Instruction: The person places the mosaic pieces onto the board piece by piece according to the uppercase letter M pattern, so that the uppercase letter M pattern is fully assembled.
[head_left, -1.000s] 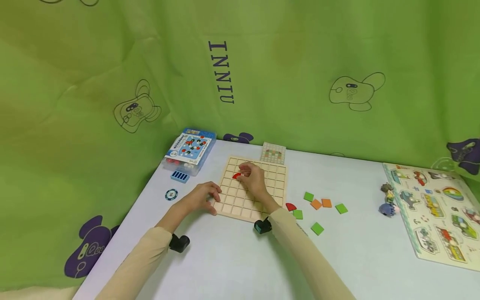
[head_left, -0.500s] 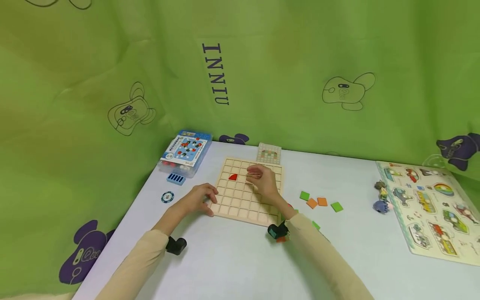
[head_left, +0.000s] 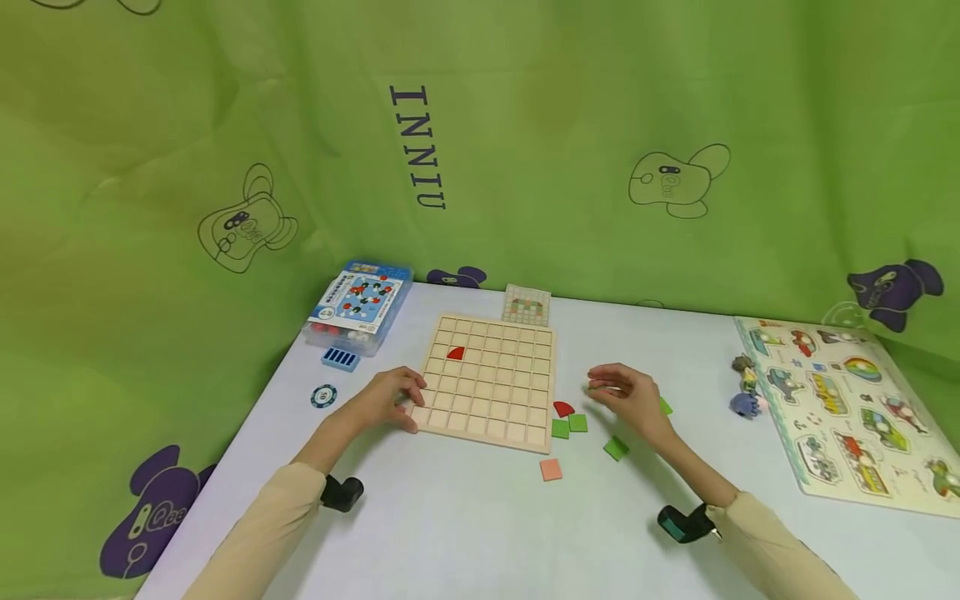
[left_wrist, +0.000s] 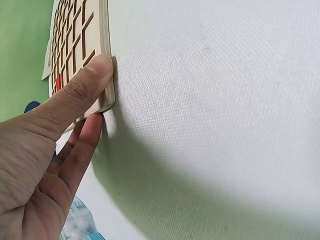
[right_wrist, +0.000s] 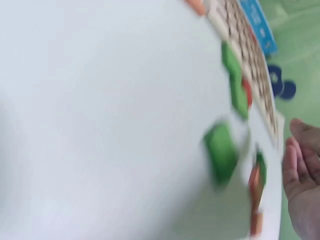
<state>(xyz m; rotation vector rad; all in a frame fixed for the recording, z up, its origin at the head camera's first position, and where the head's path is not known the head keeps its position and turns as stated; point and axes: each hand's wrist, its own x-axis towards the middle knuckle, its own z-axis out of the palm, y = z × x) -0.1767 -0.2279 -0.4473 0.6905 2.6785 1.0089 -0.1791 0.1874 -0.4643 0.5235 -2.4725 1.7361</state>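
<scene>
Left hand (head_left: 386, 402): thumb and fingers pinching the wooden grid board (head_left: 487, 379) corner.
Right hand (head_left: 626, 396): fingers loosely curled over green tiles (head_left: 617, 447); grip unclear.

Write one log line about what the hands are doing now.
left hand: holds grid board corner | right hand: over loose tiles | red piece: in board
</scene>
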